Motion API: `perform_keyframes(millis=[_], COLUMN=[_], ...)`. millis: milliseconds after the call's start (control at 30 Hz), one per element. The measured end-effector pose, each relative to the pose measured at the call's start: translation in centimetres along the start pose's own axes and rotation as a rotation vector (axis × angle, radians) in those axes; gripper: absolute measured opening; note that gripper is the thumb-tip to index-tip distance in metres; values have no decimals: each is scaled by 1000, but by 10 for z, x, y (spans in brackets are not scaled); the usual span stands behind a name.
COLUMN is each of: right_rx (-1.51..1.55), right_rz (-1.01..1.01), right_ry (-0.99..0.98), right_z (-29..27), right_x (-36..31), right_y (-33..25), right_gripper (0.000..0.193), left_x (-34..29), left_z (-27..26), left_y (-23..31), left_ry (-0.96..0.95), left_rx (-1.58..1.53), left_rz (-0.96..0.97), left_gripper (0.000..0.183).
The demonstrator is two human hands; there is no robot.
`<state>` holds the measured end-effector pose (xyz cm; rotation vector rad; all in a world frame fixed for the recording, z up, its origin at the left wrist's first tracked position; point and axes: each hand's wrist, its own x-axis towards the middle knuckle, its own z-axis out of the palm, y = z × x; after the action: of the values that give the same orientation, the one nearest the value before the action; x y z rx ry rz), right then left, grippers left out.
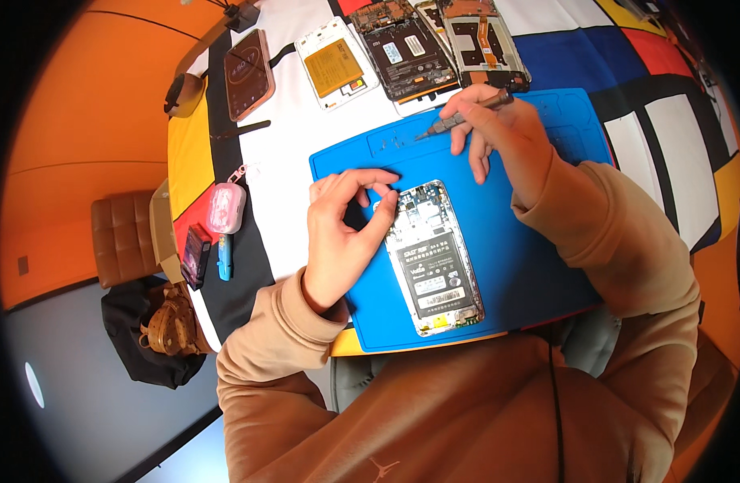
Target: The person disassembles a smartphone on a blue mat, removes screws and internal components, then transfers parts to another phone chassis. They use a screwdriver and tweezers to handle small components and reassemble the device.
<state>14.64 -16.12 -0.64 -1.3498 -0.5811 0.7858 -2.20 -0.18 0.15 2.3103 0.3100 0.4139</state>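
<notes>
An opened smartphone [436,270] lies on a blue repair mat [531,266], its black battery and upper circuit board exposed. At its upper left edge, my left hand [346,213] is closed, with thumb and fingers gripping there; the fingers partly hide that corner. A grey precision screwdriver [466,117] is held in my right hand [498,133], above the far part of the mat. Its tip points left and down at several tiny dark screws [395,143] in a shallow mat compartment. Whether the tip touches a screw I cannot tell.
Beyond the mat lie a white phone part with a gold battery [336,66] and other opened phones [406,52]. To the left are a pink phone [249,74], a black tweezer-like tool [243,129], a pink earbud case [226,208], a blue pen-like object [224,258] and a dark box [195,256].
</notes>
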Motion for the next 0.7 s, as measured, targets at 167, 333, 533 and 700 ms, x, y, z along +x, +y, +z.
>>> perform_keyframes(millis=[167, 333, 533, 700], right_rx=[60, 46, 79, 83], right_rz=[-43, -61, -41, -73], right_ry=[-6, 21, -45, -140], right_z=[-4, -4, -5, -3], right_x=[4, 4, 8, 6], right_y=[6, 8, 7, 8], right_gripper=[32, 29, 32, 32], left_x=[-1, -1, -1, -1], left_z=[-2, -3, -2, 2], left_y=[1, 3, 1, -1], left_ry=[-29, -47, -36, 24], left_rx=[-6, 12, -8, -91], left_rz=[-21, -28, -19, -30], left_gripper=[16, 16, 16, 18])
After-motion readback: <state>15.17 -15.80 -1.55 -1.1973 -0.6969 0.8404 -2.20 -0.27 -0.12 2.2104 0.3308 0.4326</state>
